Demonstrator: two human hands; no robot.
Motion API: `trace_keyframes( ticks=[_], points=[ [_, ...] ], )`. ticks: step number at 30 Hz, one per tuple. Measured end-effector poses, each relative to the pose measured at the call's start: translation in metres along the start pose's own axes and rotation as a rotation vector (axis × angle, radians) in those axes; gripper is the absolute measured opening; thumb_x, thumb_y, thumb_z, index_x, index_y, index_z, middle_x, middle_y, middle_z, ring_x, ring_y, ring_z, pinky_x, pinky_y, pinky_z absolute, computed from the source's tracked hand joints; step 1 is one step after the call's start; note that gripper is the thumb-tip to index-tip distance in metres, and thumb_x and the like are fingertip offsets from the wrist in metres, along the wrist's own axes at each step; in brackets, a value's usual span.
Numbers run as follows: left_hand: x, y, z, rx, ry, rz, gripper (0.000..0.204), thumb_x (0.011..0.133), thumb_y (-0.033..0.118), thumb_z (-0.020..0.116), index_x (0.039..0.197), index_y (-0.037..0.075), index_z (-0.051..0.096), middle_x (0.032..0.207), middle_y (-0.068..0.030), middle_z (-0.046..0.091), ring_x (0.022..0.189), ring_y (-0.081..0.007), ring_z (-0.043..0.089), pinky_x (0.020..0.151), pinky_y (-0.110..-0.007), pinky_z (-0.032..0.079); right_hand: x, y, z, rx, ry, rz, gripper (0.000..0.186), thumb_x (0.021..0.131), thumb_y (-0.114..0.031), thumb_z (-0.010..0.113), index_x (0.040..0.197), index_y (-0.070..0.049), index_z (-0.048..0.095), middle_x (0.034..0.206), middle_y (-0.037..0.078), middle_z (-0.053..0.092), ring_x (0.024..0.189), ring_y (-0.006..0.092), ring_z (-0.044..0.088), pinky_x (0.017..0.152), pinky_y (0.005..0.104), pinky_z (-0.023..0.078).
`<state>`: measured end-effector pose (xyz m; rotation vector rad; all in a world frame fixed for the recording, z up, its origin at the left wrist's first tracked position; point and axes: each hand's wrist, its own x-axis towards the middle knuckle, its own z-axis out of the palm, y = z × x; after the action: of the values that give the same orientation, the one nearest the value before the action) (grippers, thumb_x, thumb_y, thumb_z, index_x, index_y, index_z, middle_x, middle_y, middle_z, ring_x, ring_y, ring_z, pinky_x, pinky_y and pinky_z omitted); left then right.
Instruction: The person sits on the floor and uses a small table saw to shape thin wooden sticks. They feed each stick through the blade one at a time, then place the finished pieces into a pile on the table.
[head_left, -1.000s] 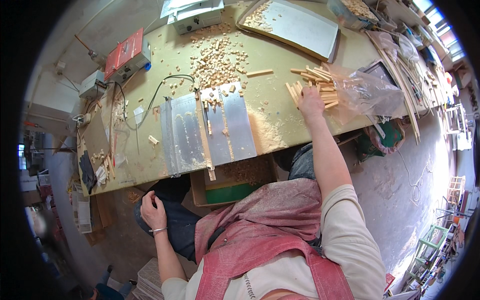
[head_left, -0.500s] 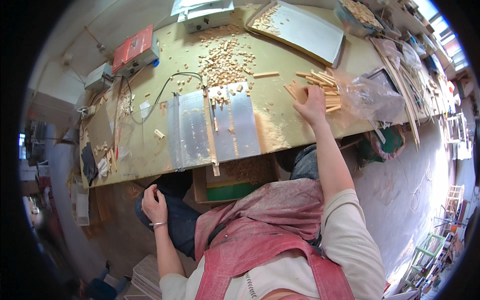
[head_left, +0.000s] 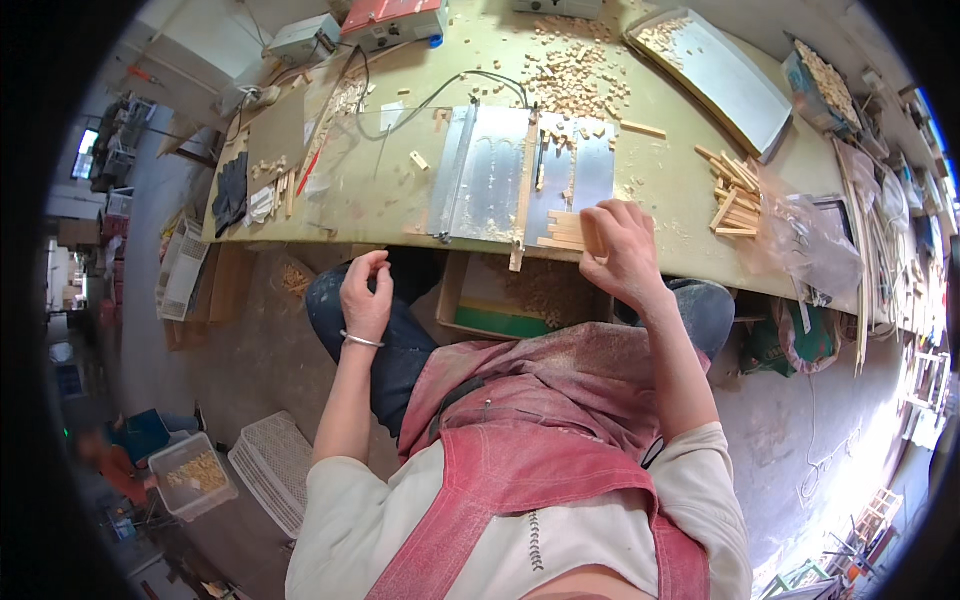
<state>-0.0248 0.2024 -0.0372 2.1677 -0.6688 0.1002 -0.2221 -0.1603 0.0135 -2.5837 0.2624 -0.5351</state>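
Observation:
My right hand (head_left: 624, 252) is closed on several short wooden sticks (head_left: 562, 231), laid side by side. They are over the front of a metal plate (head_left: 580, 185) set in the bench, their left ends near a wooden strip (head_left: 526, 180) that runs across the plate. My palm and fingers hide the sticks' right ends. Above my left knee, my left hand (head_left: 367, 297) hangs loosely curled, thumb a little apart, with nothing visible in it. It is just short of the bench's front edge.
Small cut wooden blocks (head_left: 575, 80) are heaped behind the plate. To the right, more sticks (head_left: 735, 200) spill from a clear plastic bag (head_left: 815, 245). A shallow tray (head_left: 725, 85) lies at the back right. An open box (head_left: 470, 315) sits below the bench edge. A black cable (head_left: 420, 100) crosses the bench.
My right hand has moved left from the stick pile to the metal plate, bringing several sticks. My left hand has risen slightly off my knee toward the bench. The whole view has shifted.

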Motion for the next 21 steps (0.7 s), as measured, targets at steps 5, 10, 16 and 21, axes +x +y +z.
trace_keyframes(
  ticks=[5, 10, 16, 21],
  points=[
    [0.007, 0.080, 0.027, -0.121, 0.005, 0.139, 0.019, 0.093, -0.003, 0.068, 0.111, 0.001, 0.071, 0.096, -0.0118, 0.072, 0.087, -0.0233, 0.072, 0.081, -0.034, 0.057, 0.011, 0.008, 0.022, -0.077, -0.121, 0.089, 0.056, 0.078, -0.016, 0.073, 0.133, -0.007, 0.064, 0.126, 0.014, 0.061, 0.122, 0.0360, 0.055, 0.114, 0.0473, 0.039],
    [0.018, 0.124, 0.057, -0.204, -0.086, 0.289, 0.027, 0.087, -0.003, 0.070, 0.114, 0.003, 0.069, 0.096, -0.0113, 0.070, 0.087, -0.0274, 0.070, 0.083, -0.038, 0.056, 0.010, 0.014, 0.029, 0.195, 0.156, 0.132, 0.058, 0.088, -0.017, 0.071, 0.143, -0.003, 0.057, 0.140, 0.018, 0.057, 0.135, 0.0341, 0.052, 0.120, 0.0455, 0.036],
    [0.035, 0.135, 0.081, -0.092, -0.203, 0.327, 0.040, 0.084, 0.011, 0.071, 0.123, 0.004, 0.065, 0.112, -0.0190, 0.067, 0.106, -0.0387, 0.066, 0.093, -0.047, 0.055, 0.015, 0.033, 0.089, 0.626, 0.417, 0.406, 0.047, 0.106, -0.018, 0.058, 0.149, 0.001, 0.054, 0.154, 0.018, 0.053, 0.143, 0.0309, 0.048, 0.121, 0.0429, 0.036],
    [0.033, 0.118, 0.136, 0.128, -0.251, 0.300, 0.050, 0.075, 0.019, 0.071, 0.123, 0.005, 0.063, 0.110, -0.0153, 0.062, 0.104, -0.0373, 0.062, 0.088, -0.051, 0.051, 0.011, 0.042, 0.104, 0.718, 0.389, 0.451, 0.056, 0.111, -0.028, 0.049, 0.155, 0.007, 0.045, 0.159, 0.022, 0.048, 0.146, 0.0331, 0.046, 0.124, 0.0425, 0.033]
  ],
)
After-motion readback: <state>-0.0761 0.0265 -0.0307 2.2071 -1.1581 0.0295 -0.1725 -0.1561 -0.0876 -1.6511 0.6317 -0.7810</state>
